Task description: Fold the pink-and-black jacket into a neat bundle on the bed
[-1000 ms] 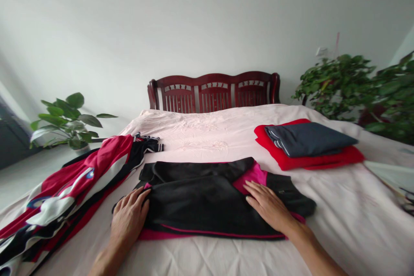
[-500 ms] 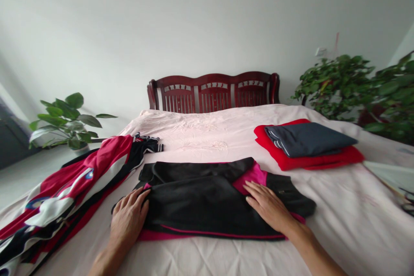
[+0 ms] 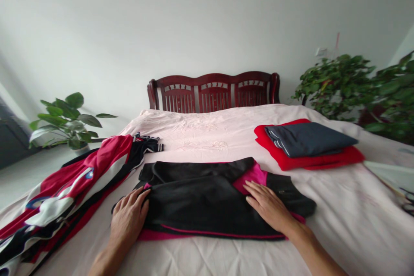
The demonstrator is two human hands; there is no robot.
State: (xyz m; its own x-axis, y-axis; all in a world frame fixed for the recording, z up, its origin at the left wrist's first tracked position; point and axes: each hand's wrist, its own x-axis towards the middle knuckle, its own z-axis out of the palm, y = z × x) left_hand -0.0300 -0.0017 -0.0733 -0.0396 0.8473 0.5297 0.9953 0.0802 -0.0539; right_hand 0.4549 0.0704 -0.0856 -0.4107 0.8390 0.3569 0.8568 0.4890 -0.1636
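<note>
Here's the left hand, palm down and spread nearly flat, fingers together, laid on the left end of the black garment. Over on the other side, the right hand lies flat too, fingers long and slightly parted, tips on a bright pink patch. Both hands rest on the cloth, with no grip closed around it. Whether the left fingertips tuck under a fold, the angle makes hard to say.

The garment sits centre, near side of the bed, folded into a wide, low band, pink piping along its near edge, a dark sleeve poking out right. Pale sheet runs all round it, softly wrinkled: a narrow strip towards the striped clothes heaped at left, a wider one up to the headboard, dark red slatted wood with a wavy top. Beyond the right hand, just apart from the garment, a smooth grey piece lies folded square on thicker red cloth.
</note>
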